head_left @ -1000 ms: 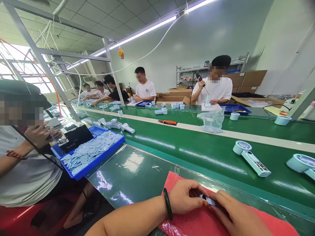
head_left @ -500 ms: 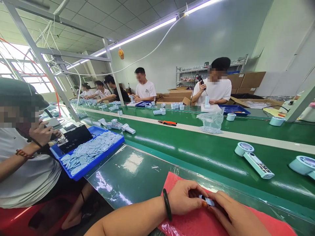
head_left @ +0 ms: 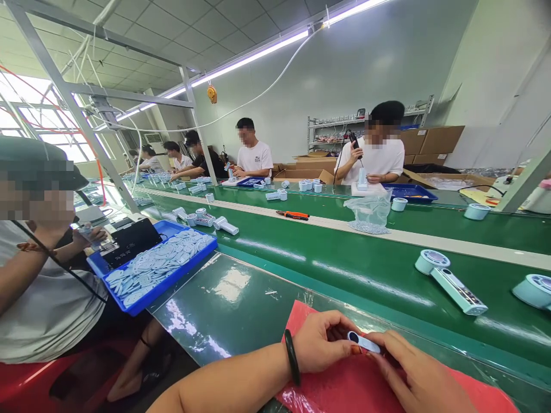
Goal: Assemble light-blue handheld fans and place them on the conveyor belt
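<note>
Fingers point(head_left: 338, 347) tight around pale-blue strip point(head_left: 365, 342)

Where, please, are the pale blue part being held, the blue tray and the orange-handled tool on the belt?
pale blue part point(head_left: 365, 343): head view, on its flat middle.
blue tray point(head_left: 176, 279): head view, on its near wall.
orange-handled tool point(head_left: 297, 215): head view, on its orange handle.
</note>
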`<state>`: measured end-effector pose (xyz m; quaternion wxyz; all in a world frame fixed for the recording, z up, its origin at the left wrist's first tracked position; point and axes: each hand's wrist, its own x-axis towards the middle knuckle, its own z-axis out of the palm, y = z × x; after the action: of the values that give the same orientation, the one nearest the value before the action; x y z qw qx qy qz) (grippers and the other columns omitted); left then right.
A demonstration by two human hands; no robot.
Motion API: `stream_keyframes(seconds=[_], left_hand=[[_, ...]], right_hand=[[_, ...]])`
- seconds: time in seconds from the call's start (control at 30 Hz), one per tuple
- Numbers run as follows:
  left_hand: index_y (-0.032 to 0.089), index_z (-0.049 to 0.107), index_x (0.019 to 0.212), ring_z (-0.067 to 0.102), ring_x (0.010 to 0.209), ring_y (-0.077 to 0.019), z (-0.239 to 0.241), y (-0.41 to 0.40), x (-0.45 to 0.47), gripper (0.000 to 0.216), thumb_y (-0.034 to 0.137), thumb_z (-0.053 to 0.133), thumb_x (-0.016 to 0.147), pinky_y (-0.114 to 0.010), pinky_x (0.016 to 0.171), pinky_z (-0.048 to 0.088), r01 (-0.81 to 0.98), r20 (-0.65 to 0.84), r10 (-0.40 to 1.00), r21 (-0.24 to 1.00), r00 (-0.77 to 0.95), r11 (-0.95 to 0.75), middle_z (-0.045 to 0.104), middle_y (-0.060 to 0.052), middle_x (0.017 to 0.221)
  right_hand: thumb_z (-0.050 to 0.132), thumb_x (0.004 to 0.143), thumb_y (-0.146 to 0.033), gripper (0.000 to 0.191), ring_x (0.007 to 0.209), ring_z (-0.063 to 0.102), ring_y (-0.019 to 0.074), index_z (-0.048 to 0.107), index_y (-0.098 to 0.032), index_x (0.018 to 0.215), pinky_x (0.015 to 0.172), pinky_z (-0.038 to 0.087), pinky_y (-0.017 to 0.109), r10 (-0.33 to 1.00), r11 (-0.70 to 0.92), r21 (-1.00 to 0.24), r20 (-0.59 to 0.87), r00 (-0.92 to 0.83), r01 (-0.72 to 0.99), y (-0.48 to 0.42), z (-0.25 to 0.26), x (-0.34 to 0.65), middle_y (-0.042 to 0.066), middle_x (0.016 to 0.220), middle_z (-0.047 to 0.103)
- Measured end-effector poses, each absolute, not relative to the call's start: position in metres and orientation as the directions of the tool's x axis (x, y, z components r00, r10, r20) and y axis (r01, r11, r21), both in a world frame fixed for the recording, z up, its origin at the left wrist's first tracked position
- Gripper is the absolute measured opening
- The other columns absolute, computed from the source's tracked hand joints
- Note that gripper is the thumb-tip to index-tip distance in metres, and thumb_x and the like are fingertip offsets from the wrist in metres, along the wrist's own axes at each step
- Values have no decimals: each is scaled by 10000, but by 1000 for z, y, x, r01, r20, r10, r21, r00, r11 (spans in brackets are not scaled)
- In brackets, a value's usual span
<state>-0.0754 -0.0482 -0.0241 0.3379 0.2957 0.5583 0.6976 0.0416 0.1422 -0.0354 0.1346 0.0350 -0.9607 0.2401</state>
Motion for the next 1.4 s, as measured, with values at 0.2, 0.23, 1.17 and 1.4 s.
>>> stream_keyframes(seconds=[0.2,0.23,1.17,1.4], left_hand=[[147,723,927,616,762,-124,-23,-50,-76,615,624,912,589,-259,743,452,-136,33,810,981,-585,-138,703,-39,839],[148,724,928,616,761,-124,-23,-50,-76,604,617,912,595,-259,742,453,-135,33,815,982,-578,-135,702,-36,836],[164,753,886,538,675,-104,-28,-53,-77,308,383,836,685,-236,646,411,146,106,812,989,-574,-26,645,-9,789],[162,742,887,545,683,-115,-28,-53,-77,463,559,854,678,-243,653,424,145,97,816,989,-570,-16,664,-27,803]], right_hand=[[430,1063,-422,305,841,734,150,674,-332,1221,673,602,193,-39,875,-436,371,-928,-211,140,-31,44,16,1062,734],[431,1063,-422,304,843,734,150,673,-330,1222,674,603,193,-41,873,-438,373,-927,-215,140,-31,44,17,1062,733],[450,1056,-420,282,814,714,147,671,-312,1194,678,594,194,-71,845,-478,341,-937,-238,137,-32,44,25,997,716],[445,1053,-445,310,846,716,172,680,-306,1201,698,599,226,-51,831,-516,300,-953,-207,137,-31,44,46,1013,712]])
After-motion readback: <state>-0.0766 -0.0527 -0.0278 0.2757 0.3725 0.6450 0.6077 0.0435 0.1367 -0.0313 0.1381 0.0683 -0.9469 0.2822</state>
